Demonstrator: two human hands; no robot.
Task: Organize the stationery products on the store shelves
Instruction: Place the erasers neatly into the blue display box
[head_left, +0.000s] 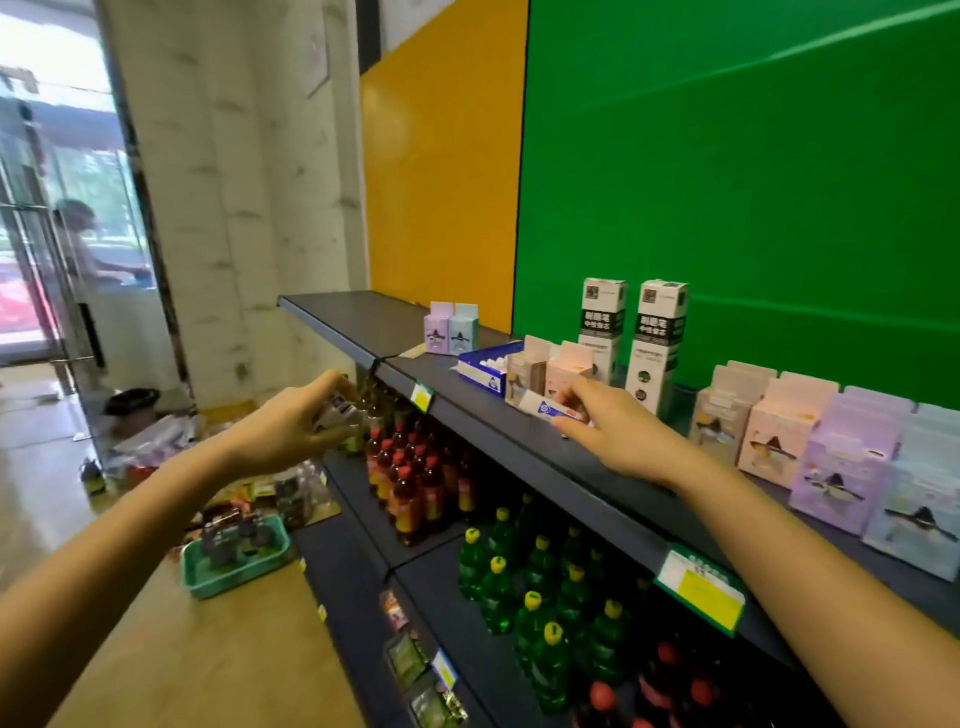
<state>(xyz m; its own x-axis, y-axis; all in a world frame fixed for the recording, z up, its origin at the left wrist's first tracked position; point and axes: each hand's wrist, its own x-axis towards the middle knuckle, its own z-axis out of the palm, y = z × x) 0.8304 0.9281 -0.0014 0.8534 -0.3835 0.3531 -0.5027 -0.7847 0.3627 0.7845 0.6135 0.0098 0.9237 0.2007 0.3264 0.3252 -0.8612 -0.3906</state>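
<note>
Two grips: clamped.
Left grip (291, 431): small pack (337, 413) held, beyond shelf (363, 322) front edge.
Right grip (608, 431): white-blue box (545, 408) pinched, at shelf front edge.

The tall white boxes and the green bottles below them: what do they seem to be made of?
Tall white boxes: likely printed cardboard, matte, with crisp folded edges and top flaps. Green bottles: probably tinted plastic, glossy and see-through, with yellow caps.

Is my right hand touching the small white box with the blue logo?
Touching. The head view shows the right hand pinching the small white box by one end.
</note>
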